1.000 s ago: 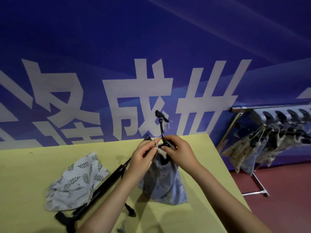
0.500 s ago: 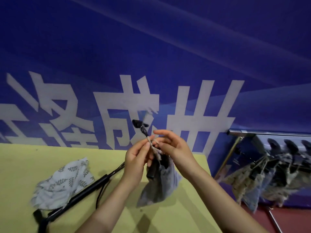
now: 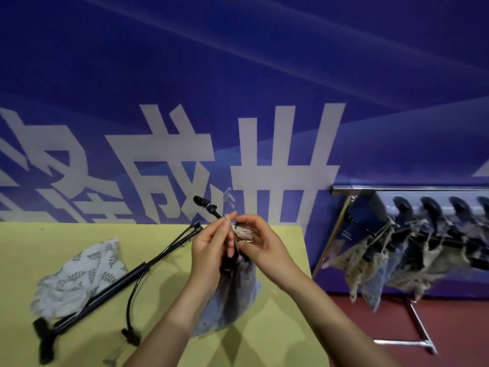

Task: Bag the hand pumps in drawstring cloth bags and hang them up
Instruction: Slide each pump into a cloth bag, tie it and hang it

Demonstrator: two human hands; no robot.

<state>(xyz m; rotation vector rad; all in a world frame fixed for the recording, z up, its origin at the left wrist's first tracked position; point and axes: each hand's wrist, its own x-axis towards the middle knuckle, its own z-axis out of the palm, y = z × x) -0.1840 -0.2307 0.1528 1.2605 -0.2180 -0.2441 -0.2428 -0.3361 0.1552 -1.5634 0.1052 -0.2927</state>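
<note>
A blue-grey cloth bag (image 3: 232, 295) hangs above the yellow table (image 3: 277, 335) with a black hand pump inside it; the pump's top end (image 3: 205, 203) sticks out above the bag mouth. My left hand (image 3: 211, 250) and my right hand (image 3: 260, 243) both pinch the beige drawstring (image 3: 242, 231) at the gathered mouth. A second black hand pump (image 3: 111, 290) with its hose lies on the table to the left. Its lower part lies on a white leaf-print bag (image 3: 82, 274).
A metal rack (image 3: 397, 190) stands on the red floor to the right of the table, with several filled cloth bags (image 3: 391, 263) hanging from it. A blue banner wall with large white characters rises behind the table.
The bag and pump were lifted off the table and now hang from my hands. The bag mouth is gathered tighter round the pump, and my view has turned slightly right toward the rack.
</note>
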